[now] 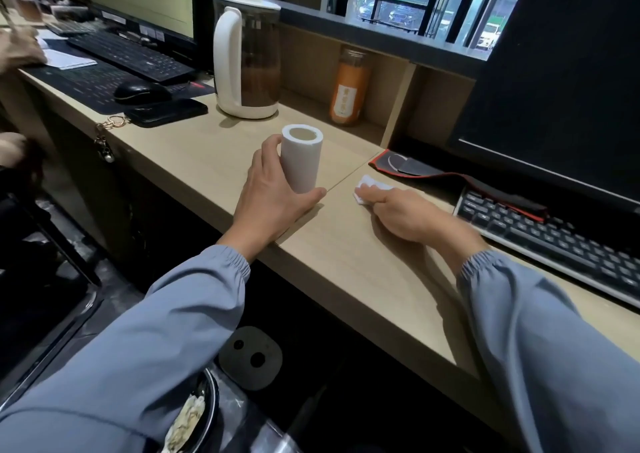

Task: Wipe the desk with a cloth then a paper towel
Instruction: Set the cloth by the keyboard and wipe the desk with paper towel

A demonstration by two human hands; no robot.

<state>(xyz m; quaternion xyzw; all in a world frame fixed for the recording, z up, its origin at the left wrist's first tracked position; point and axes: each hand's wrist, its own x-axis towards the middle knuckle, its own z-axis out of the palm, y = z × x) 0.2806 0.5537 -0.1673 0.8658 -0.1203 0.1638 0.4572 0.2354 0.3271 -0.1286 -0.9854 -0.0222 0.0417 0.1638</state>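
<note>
A white roll of paper towel (302, 161) stands upright on the light wooden desk (363, 265). My left hand (268, 194) is wrapped around its lower part, thumb in front and fingers behind. To the right, my right hand (408, 215) presses a small folded white paper towel (370, 187) flat against the desk surface, with most of the sheet hidden under the fingers. Both forearms wear grey-blue sleeves. No cloth is visible.
A white kettle (246, 57) and an orange bottle (349, 87) stand at the back. A black phone (166, 112), keys, mouse (140, 92) and keyboard (131, 55) lie left. Another keyboard (554, 237), a folded black mat (450, 178) and a monitor (568, 81) are right. Another person's hand (19, 50) is far left.
</note>
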